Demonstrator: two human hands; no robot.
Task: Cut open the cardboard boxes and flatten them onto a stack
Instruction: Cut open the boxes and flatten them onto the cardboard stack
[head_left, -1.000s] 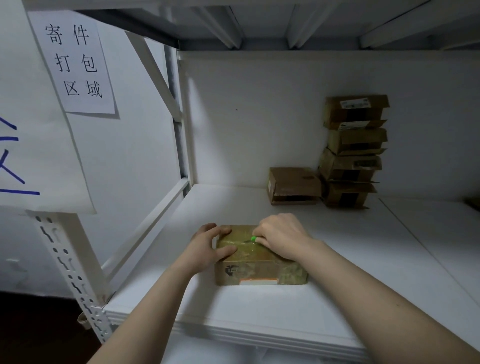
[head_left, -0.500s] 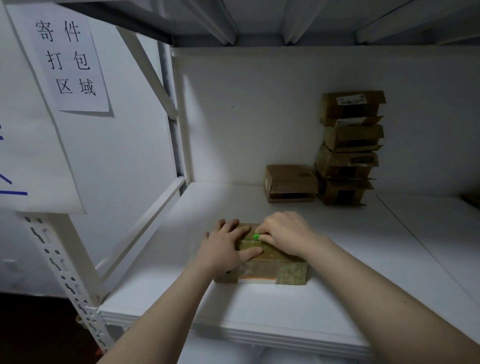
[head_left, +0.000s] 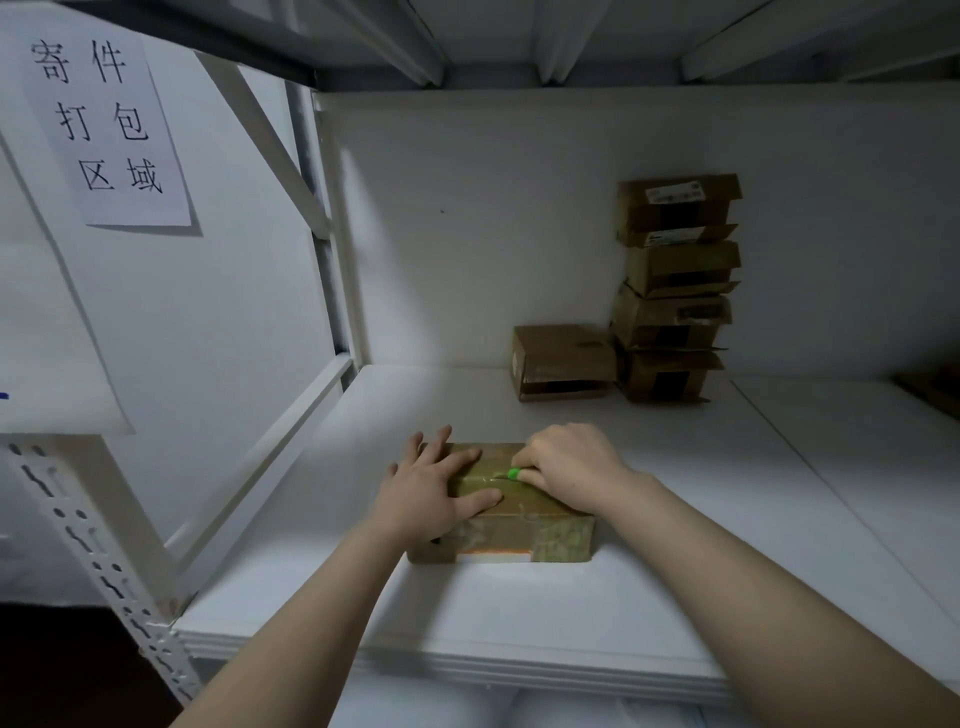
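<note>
Lower centre: brown tape-wrapped cardboard box (head_left: 519, 535) flat on white shelf board (head_left: 519, 634), pinned by left hand (head_left: 436, 493), fingers (head_left: 464, 458) straight and spread. Right hand (head_left: 571, 467) clenched round small green-tipped cutter (head_left: 513, 473), tip on top tape seam, near left forefinger. Likely hazard: slip along glossy tape into those fingers. Upper right, well apart: uneven stack of opened brown cartons (head_left: 675, 291), prone to toppling.

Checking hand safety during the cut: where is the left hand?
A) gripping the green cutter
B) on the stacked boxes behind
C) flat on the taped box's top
C: the left hand lies fingers spread on the taped box; the right hand grips the green cutter.
</note>
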